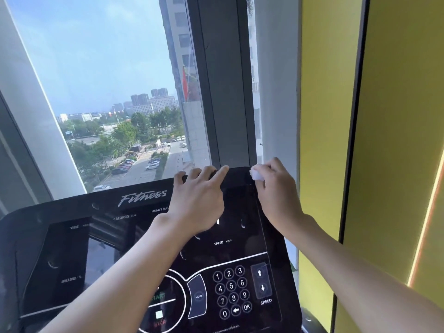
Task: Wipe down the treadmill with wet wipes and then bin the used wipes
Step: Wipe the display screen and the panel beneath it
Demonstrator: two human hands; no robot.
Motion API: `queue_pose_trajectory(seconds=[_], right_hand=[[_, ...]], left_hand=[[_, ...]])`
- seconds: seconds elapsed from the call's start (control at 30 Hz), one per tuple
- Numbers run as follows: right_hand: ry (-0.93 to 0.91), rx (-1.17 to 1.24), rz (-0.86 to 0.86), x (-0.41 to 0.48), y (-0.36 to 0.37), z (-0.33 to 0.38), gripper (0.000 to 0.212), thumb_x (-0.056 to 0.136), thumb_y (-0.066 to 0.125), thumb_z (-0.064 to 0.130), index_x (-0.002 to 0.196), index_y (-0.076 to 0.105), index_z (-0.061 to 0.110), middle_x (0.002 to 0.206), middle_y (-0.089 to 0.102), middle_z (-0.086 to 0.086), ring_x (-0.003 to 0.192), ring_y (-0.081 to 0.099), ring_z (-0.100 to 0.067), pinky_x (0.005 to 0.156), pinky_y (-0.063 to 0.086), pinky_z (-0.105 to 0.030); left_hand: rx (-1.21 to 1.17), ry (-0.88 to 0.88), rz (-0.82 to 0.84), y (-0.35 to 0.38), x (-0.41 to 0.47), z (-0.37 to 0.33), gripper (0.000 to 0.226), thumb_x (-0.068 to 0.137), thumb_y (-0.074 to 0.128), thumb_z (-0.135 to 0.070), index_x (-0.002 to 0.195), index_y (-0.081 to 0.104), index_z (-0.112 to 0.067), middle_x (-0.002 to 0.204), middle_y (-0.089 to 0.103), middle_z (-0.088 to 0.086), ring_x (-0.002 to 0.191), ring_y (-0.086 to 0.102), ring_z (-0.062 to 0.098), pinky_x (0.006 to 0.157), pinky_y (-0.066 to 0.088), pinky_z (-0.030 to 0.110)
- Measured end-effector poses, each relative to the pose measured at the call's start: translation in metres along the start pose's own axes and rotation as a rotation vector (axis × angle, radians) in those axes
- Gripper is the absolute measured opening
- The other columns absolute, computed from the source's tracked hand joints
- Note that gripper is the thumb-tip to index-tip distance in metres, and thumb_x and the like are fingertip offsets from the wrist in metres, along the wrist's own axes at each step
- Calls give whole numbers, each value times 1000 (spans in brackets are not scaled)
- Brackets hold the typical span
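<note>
Nearest, low on the black treadmill console (72, 248): a number keypad (231, 290), speed arrows (261, 280) just to its right. Further up, two bare forearms reaching over the display. Left hand (197, 200) laid on the console's top edge, fingers spread and mostly straight, tips resting over the rim, holding nothing. Right hand (276, 195) at the top right corner, fingers curled round a crumpled white wet wipe (256, 174), pressing it against that corner of the console. Beyond, a tall window (108, 92) with a dark frame, a car park (137, 167) and trees far below, with yellow wall panels (396, 116) off to the right.
</note>
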State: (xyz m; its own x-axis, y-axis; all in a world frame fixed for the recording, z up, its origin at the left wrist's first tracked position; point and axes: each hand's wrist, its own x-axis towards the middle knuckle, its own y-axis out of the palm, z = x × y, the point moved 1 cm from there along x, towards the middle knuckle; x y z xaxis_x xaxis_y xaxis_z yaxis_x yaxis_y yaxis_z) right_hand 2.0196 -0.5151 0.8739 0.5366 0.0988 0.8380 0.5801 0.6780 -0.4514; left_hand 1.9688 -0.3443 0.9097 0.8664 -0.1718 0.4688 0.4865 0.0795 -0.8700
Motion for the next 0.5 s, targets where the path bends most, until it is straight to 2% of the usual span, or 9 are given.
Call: queue_pose_trajectory(seconds=[0.1,0.13,0.23,0.33,0.43,0.5], right_hand=[[-185,-62,118,-2,0,1,18,84,62,-11,96,68,2,90,52,-5,70,57,-23,63,53,-30],[-190,-71,117,-3,-1,0,20,83,63,-12,97,68,2,91,53,-5,71,57,-22,63,52,-29],[-69,-58,56,-5,-3,2,22,80,64,-14,95,69,1,89,53,-5,68,56,-23,59,51,-29],[-176,-85,84,-7,2,12,17,81,65,-11,94,68,0,89,53,-6,71,57,-22,63,52,-27],[18,-29,-21,-3,3,9,20,82,62,-13,96,68,0,91,53,-7,72,57,-23,60,45,-26],[-27,-27,-9,-10,6,15,23,82,63,-10,102,67,0,95,52,-7,76,58,-22,65,49,-26]], left_hand=[[-6,-1,-20,0,-1,-1,56,99,31,-29,153,17,-37,149,37,-11,136,36,21,110,23,49],[-8,4,-24,0,-1,-1,56,99,31,-30,153,17,-37,149,37,-11,136,36,21,110,24,49],[1,10,-36,1,-1,1,57,99,32,-30,153,16,-36,149,37,-11,136,36,21,109,24,48],[3,17,-42,0,-2,1,57,99,31,-31,154,15,-35,152,34,-11,138,35,21,110,23,47],[-9,47,-40,-1,-2,5,57,100,30,-29,155,14,-30,156,29,-11,140,33,19,113,22,45],[-21,54,-57,-1,-4,8,58,99,30,-27,155,14,-24,161,23,-6,144,28,18,116,20,44]])
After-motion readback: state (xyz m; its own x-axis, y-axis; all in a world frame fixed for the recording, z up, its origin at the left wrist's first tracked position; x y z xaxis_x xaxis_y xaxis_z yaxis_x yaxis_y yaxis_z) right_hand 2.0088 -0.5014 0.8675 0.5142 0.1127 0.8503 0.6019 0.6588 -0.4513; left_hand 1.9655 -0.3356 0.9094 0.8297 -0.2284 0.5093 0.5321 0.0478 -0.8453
